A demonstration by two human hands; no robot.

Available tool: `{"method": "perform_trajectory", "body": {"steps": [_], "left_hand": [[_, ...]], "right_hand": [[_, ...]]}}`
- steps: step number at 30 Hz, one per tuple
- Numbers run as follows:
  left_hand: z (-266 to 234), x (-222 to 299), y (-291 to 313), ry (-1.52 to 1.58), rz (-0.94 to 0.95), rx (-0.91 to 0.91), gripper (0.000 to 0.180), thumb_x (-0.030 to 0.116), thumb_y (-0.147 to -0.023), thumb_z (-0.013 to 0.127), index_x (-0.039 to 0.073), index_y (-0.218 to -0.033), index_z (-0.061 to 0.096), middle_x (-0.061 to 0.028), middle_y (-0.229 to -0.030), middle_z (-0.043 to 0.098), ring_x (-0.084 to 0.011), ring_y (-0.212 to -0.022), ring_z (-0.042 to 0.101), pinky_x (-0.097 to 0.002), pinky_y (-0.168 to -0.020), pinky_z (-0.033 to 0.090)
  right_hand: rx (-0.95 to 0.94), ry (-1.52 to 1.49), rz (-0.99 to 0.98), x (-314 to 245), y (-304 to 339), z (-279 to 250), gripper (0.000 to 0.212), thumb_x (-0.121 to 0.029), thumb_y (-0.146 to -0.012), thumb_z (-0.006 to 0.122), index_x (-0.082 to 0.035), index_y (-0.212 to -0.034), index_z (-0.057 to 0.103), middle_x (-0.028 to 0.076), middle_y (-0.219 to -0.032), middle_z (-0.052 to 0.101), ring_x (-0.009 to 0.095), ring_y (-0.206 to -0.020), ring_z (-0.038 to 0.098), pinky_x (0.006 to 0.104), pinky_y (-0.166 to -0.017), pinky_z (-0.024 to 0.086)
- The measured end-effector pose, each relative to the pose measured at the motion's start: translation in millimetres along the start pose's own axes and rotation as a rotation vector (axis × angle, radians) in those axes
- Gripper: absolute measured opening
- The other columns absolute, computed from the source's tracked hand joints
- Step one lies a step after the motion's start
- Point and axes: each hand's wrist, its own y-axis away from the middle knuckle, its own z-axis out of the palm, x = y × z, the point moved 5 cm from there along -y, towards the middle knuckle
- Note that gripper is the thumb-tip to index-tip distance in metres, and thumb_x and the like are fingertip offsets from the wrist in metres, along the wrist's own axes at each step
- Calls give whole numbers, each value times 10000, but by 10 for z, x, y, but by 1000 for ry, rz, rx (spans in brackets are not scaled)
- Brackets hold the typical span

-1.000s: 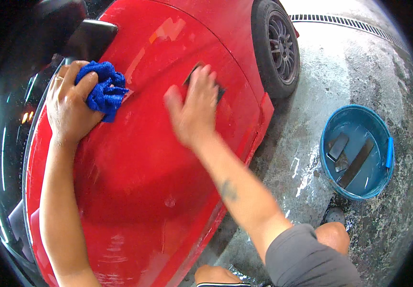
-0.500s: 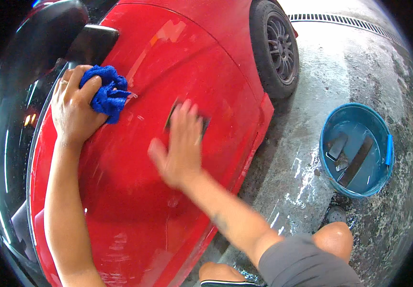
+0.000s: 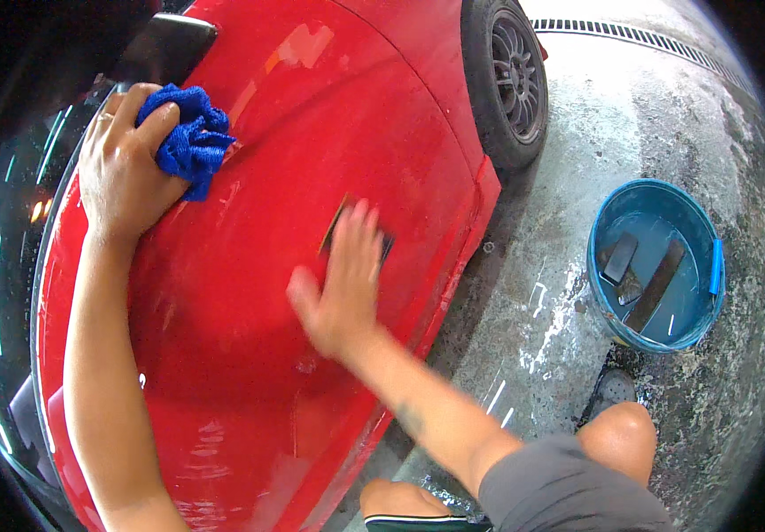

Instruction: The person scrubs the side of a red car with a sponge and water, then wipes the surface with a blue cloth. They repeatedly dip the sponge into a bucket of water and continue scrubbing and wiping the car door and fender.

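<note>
My left hand [image 3: 125, 173] is closed around a crumpled blue cloth [image 3: 195, 137], resting on the upper part of a red car door [image 3: 249, 310] beside the window edge. My right hand [image 3: 347, 275] lies flat on the middle of the door, fingers stretched out and slightly blurred. Under its fingers is a thin dark sheet [image 3: 388, 248] that looks like sandpaper; its edges stick out on both sides, and the rest is covered by the hand. The red paint looks wet and has duller, lighter patches.
A blue bucket [image 3: 602, 293] of cloudy water stands on the wet floor [image 3: 569, 213] to the right, with dark blocks in it. The car's wheel [image 3: 515, 84] is at the far side, and a drain grate [image 3: 631, 35] lies beyond it. My bent knee [image 3: 617, 439] is near the bucket.
My right hand has slid a little nearer and to the right on the door with the dark sheet. The view has shifted slightly; my left hand still grips the blue cloth.
</note>
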Motion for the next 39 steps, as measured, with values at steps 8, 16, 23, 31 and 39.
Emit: {"method": "perform_trajectory", "body": {"steps": [8,16,23,31,39], "left_hand": [[-39,-15,-31,-12,39,43,430,318,-708,948,142,-1065,787,-66,-1278,712,-330,-1198,687,-480,-1035,568],[38,-1,-17,2,33,52,426,340,-730,939,149,-1081,793,-66,-1296,714,-332,-1218,686,-485,-1044,564],[13,-84,4,-8,72,61,454,244,-701,938,144,-1115,781,-63,-1305,708,-337,-1200,690,-461,-1026,572],[109,-85,12,-23,43,62,486,292,-722,933,142,-1160,784,-70,-1330,710,-334,-1211,694,-467,-1031,577],[108,-123,-46,-11,78,106,489,247,-733,914,123,-1186,774,-85,-1359,709,-355,-1213,696,-462,-1025,576]], "right_hand": [[154,61,172,1225,-1155,-350,897,-566,-1139,426,100,-1695,199,340,-1781,135,483,-1670,108,557,-1358,102],[-92,-27,89,-21,964,93,1046,-477,-1057,595,120,-1698,23,374,-1779,-13,558,-1656,-2,677,-1323,37],[83,-15,178,1192,-725,-264,834,-487,-1161,416,101,-1701,172,328,-1793,99,491,-1673,70,582,-1352,85],[-65,-78,124,156,1033,134,940,-462,-1114,494,82,-1713,16,351,-1789,-22,539,-1662,-15,659,-1323,37],[111,48,224,1671,-726,-333,851,-539,-1171,342,76,-1716,121,322,-1797,72,458,-1683,54,552,-1363,69]]}}
